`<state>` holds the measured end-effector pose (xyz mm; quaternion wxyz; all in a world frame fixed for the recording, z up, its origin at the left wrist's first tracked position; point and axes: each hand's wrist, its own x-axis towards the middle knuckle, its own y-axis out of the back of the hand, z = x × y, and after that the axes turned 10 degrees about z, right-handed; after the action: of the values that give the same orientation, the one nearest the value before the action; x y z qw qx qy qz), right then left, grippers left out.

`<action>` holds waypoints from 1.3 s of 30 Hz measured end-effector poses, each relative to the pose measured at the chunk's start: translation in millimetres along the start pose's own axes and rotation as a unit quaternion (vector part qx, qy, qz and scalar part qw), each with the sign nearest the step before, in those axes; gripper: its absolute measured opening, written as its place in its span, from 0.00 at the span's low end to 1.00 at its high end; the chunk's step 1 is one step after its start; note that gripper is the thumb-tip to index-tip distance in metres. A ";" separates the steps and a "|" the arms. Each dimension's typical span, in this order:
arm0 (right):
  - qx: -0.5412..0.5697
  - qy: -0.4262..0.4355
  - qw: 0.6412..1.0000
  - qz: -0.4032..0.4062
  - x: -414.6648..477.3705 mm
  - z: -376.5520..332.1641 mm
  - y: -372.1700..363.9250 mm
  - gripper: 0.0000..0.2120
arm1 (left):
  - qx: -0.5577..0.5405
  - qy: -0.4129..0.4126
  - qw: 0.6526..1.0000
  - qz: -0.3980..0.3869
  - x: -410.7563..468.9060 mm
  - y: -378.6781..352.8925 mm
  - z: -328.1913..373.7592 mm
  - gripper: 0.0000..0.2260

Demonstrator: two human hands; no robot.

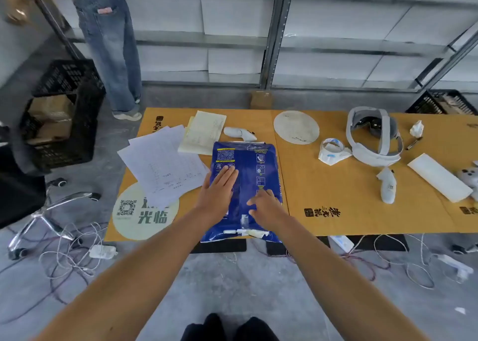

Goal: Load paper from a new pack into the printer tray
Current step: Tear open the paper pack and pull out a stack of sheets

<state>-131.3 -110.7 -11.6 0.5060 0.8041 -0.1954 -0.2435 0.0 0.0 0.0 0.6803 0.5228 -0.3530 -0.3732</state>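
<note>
At the centre of the frame we see the blue paper pack (245,185) lying flat on the cardboard-covered table (323,185), its near end at the table's front edge. Our left hand (219,190) rests flat on the pack's left half, fingers spread and gripping nothing. Our right hand (266,207) sits on its lower right part, fingers curled against the wrapper; we cannot tell whether they pinch it. Loose printed sheets (165,167) lie just left of the pack. A white headset (372,139) sits toward the upper right.
</note>
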 end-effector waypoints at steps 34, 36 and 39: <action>0.041 0.046 0.997 -0.036 -89.9 -6.1 -67.5 0.06 | 0.038 -0.049 0.988 -0.140 -37.7 -67.3 -11.9 0.44; 0.065 -0.004 0.997 -0.036 -87.6 -3.0 -72.7 0.05 | 0.065 -0.064 0.987 -0.133 -39.8 -73.7 -11.5 0.45; 0.073 -0.043 0.996 -0.037 -80.9 -3.3 -75.9 0.07 | 0.085 -0.079 0.986 -0.118 -42.9 -76.5 -8.7 0.47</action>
<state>-189.4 -31.7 -63.7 0.4275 0.8345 -0.2047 -0.2810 -23.3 28.2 -80.2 0.5548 0.5857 -0.3719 -0.4593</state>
